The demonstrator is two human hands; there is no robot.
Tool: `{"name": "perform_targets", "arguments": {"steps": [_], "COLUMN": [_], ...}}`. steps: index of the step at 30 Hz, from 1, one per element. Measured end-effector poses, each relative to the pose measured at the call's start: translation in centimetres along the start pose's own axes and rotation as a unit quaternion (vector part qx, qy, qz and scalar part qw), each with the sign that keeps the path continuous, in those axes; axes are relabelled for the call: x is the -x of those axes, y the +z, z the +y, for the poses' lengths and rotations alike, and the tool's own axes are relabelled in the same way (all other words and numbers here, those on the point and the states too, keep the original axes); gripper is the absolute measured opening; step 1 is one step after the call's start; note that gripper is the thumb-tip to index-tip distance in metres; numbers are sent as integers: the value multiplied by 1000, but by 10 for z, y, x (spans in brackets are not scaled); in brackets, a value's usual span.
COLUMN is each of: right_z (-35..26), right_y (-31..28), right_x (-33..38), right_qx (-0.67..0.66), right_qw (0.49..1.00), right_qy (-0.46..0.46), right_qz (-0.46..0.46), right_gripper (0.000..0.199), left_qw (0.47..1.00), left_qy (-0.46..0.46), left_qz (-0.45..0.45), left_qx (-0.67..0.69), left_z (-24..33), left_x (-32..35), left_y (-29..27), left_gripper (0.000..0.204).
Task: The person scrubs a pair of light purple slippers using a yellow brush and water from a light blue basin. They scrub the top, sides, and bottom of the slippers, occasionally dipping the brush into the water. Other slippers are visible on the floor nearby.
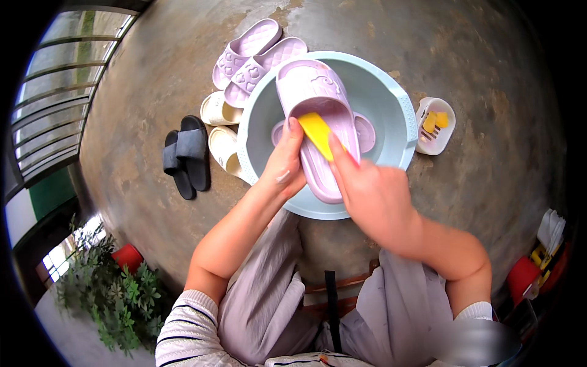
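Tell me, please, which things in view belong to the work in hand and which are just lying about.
In use:
lilac slipper, in left hand
yellow piece, at right hand
blue basin beneath
second slipper inside it
probably white dish

Lying about, apparently:
lilac pair
cream pair
dark pair
leafy plant

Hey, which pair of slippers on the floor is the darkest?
The leftmost pair, black with grey straps; the lilac pair and cream pair are both pale.

A yellow block point(315, 136) touches the lilac slipper point(338, 116) above a basin point(389, 105).
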State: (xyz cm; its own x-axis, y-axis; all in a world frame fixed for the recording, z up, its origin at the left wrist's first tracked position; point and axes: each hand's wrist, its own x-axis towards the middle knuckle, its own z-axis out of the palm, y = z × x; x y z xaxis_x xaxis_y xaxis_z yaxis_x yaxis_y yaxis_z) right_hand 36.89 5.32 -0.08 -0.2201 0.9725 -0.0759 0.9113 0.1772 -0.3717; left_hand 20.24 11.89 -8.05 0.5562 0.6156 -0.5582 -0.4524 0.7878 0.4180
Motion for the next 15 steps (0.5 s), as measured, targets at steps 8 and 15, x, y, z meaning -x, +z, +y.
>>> {"name": "perform_targets", "arguments": {"steps": [8,15], "right_z": [-17,-24], "right_y": [-19,-16], "right_x": [12,8], "right_qx": [7,46], "right_qw": [999,997], "right_qy": [-22,-32], "right_qz": [-46,-60], "right_gripper": [50,54], "left_qw": [1000,995], "left_qy": [13,94], "left_qz": [-23,28], "left_qx": [-1,-33], "left_z": [9,31], "left_x": [4,-1], "left_y": [-4,-12], "left_gripper": [100,97]}}
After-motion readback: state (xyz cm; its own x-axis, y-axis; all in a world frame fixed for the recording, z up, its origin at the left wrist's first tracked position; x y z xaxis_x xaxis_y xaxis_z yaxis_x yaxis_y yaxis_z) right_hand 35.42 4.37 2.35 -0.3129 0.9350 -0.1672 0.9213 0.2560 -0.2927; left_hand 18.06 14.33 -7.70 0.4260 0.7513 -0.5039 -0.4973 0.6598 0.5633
